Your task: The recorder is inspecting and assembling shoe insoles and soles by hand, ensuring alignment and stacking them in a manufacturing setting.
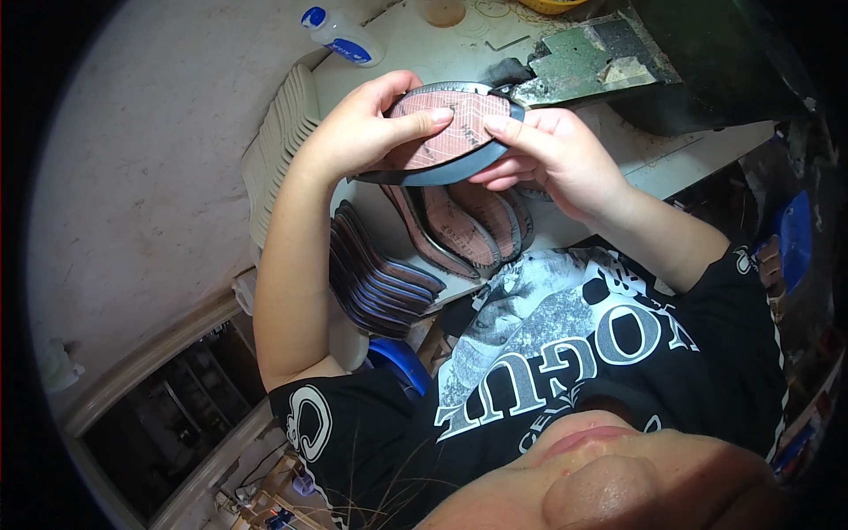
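Between left hand [375, 124] and right hand [552, 163], both closed on opposite sides, thumbs on top seemingly to steady it, is a pink, dark-edged shoe insole [437, 147]; similar insoles [459, 231] lie nearer the body.

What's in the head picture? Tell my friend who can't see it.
The left hand and right hand hold a dark-edged pink sole over a white table. More soles are closer in; a blue-capped bottle is farther off.

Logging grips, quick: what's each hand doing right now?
Left hand: closed, holding the pink insole at its left side.
Right hand: closed, holding the same insole's right side.
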A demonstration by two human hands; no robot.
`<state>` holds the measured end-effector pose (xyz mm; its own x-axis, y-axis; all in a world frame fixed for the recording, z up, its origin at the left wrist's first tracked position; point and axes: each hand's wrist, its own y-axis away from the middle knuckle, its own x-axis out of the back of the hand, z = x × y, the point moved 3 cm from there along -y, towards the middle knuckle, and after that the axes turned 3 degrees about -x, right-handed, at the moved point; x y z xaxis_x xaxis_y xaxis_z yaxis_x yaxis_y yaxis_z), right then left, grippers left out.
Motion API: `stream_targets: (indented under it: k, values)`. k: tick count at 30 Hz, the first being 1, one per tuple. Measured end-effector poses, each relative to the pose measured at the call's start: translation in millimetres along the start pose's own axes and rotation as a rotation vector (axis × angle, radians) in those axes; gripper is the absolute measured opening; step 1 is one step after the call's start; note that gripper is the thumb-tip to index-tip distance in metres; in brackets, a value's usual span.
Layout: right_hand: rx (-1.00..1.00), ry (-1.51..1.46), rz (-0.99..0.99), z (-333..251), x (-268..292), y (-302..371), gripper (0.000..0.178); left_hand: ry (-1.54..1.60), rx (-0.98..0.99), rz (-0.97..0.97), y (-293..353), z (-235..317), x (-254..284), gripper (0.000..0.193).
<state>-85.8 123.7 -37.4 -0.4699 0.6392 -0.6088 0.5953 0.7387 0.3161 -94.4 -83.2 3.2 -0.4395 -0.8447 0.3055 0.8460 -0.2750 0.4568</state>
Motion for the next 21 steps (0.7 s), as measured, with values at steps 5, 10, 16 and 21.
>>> stream_targets:
  k: [5,10,16,21]
  values:
    - [-0.022,0.033,0.038,-4,11,-8,0.031,0.116,0.071,0.159,13,7,-22,0.043]
    - [0.013,0.134,0.041,-4,18,-15,0.029,0.027,0.273,0.208,15,-7,-34,0.049]
    - [-0.023,0.430,-0.117,8,-1,4,0.037,0.227,0.272,0.306,20,3,-48,0.059]
    - [0.080,0.449,-0.130,23,18,-5,0.029,0.231,0.314,0.282,21,0,-47,0.058]
